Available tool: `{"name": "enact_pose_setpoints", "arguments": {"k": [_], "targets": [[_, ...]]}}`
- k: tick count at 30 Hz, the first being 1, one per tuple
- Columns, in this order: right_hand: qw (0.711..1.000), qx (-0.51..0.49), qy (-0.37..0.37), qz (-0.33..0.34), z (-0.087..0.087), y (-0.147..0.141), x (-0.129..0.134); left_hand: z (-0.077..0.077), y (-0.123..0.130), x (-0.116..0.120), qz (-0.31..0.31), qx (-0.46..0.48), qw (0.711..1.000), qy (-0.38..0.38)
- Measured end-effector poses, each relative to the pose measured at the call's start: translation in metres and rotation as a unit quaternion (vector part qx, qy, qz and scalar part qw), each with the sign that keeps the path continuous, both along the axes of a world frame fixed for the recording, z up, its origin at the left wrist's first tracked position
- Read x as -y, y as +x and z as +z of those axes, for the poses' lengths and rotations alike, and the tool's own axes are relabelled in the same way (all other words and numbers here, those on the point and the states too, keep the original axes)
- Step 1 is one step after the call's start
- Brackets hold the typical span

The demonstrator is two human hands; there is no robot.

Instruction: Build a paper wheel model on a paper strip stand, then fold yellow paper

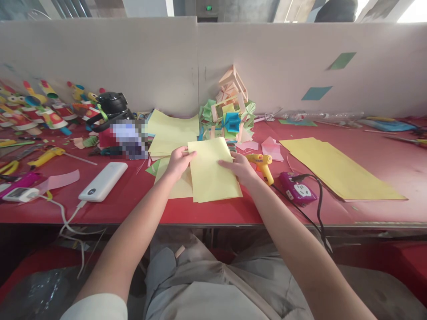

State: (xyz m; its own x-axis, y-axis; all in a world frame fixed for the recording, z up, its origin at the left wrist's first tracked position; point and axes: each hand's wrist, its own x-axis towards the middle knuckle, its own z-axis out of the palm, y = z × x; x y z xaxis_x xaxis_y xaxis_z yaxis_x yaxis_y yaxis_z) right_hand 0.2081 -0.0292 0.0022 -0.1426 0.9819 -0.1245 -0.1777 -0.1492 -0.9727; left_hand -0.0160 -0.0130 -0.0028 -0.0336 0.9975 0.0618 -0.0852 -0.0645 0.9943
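Between my two hands is a pale yellow sheet of paper (213,173), bent over at its top edge and tilted toward me. My left hand (180,163) pinches its left edge, thumb on the front. At the right edge my right hand (240,167) grips it, with the thumb lying on the face and the other fingers mostly hidden behind. Another yellow sheet (180,184) lies on the red table under and to the left of the held one. Farther back, a stack of pale yellow paper (173,133) rests near the partition.
Folded paper shapes (231,106) are piled at the back. To the right are a yellow glue gun (262,165), a purple power socket (298,189) with a black cord, and large yellow sheets (340,171). A white power bank (103,182) and a black-lidded bottle (113,106) stand left.
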Motion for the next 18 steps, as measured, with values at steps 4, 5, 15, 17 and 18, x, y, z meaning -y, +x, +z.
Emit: {"name": "enact_pose_setpoints", "arguments": {"k": [4, 5, 15, 17, 18], "targets": [[1.000, -0.007, -0.005, 0.027, 0.0042, -0.0005, 0.0040, -0.0031, -0.0038, -0.0050, 0.035, 0.017, 0.999, 0.015], [0.999, -0.011, -0.006, 0.033, 0.0053, -0.0008, 0.0047, -0.0042, -0.0046, -0.0060, 0.040, 0.018, 0.999, 0.018], [1.000, -0.011, -0.014, 0.016, 0.0093, -0.0010, 0.0047, 0.0003, 0.0009, 0.0022, -0.006, 0.009, 1.000, 0.024], [1.000, -0.010, -0.007, 0.019, 0.0074, -0.0008, 0.0036, 0.0011, 0.0011, 0.0016, 0.012, 0.012, 1.000, 0.019], [1.000, -0.011, -0.004, 0.020, 0.0064, -0.0008, 0.0031, 0.0010, 0.0006, 0.0007, 0.022, 0.013, 1.000, 0.016]]}}
